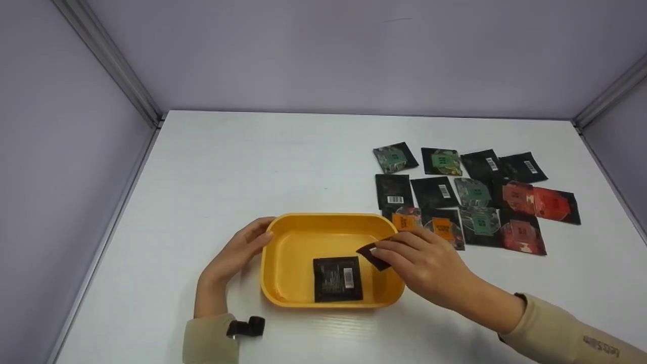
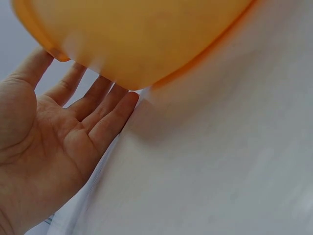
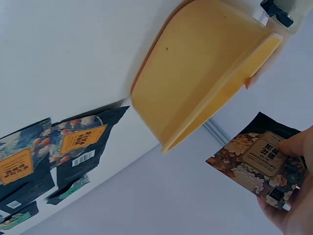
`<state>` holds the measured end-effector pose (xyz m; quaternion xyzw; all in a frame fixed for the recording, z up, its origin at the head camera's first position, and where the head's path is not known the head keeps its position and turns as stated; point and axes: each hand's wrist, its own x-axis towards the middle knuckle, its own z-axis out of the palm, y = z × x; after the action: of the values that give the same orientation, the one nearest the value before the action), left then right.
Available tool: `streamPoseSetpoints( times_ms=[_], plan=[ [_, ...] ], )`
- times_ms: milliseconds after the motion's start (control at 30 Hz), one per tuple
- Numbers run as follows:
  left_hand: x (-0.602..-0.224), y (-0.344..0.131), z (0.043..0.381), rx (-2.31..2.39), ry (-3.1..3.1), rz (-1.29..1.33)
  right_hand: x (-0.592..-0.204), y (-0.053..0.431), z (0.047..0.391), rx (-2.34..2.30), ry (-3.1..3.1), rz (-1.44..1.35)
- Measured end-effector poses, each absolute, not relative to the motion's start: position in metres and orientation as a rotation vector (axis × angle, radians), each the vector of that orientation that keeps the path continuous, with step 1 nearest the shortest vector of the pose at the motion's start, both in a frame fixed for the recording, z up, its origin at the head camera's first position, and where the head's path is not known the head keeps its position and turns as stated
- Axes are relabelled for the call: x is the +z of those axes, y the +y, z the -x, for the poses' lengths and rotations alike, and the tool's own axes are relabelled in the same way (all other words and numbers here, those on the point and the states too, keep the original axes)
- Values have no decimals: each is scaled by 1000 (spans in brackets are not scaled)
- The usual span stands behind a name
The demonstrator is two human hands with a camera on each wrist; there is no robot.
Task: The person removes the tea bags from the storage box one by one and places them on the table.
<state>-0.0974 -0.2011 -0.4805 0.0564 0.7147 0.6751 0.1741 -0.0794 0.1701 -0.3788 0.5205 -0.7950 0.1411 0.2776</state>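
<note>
A yellow plastic tray (image 1: 328,218) stands on the table, and one black sachet (image 1: 331,279) lies in it, barcode side up. At the tray's left end, my left hand (image 1: 240,253) holds the wall, thumb at the rim and fingers against the outside. The left wrist view shows those fingers (image 2: 100,93) along the tray's outer wall. Over the tray's right end, my right hand (image 1: 427,265) pinches another sachet (image 1: 374,255) between thumb and fingers. Its floral front with a tan label (image 3: 264,154) shows in the right wrist view.
Several sachets lie in rough rows right of the tray: orange-labelled ones (image 1: 443,230), green-labelled ones (image 1: 472,193), red ones (image 1: 553,203) and black barcoded ones (image 1: 394,191). Some overlap. Pale partition walls (image 1: 354,60) enclose the white table (image 1: 227,167).
</note>
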Motion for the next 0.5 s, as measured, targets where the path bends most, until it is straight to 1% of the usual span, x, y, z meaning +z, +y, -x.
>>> streamPoseSetpoints(
  times_ms=[267, 500],
  plan=[
    [-478, -200, 98, 1905, 2038, -140, -379, 203, 78, 371, -2173, -1222],
    [-480, -201, 97, 1900, 2034, -139, -387, 245, 82, 295, -2239, -1041]
  ],
)
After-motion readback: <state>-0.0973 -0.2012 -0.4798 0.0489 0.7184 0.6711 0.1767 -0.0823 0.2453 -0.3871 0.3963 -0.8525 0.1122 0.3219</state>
